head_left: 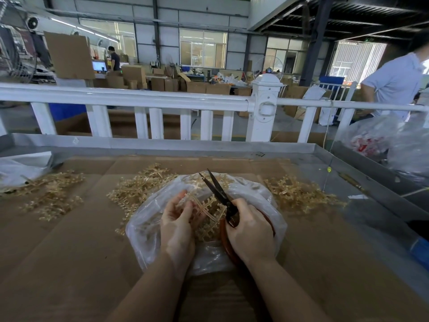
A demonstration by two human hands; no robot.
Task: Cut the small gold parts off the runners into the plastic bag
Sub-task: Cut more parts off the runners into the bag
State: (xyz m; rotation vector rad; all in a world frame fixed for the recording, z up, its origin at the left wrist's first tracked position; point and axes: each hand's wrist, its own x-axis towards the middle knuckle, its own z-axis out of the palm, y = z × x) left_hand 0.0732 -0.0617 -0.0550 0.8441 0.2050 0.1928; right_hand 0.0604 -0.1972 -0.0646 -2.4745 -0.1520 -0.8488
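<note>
The left hand (177, 219) pinched a runner (206, 211) in its fingers over the plastic bag (148, 226) on the worktop (69, 263); the right hand (249, 231) gripped open scissors (218, 191). Beyond, piles of runners (299, 194) lay outside the bag, so much cutting likely remained.

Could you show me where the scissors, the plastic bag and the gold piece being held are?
scissors (217, 185): head view, on the dark open blades.
plastic bag (141, 226): head view, on its bare left wall.
gold piece (205, 209): head view, on its middle bar beside the left hand's fingers.
</note>
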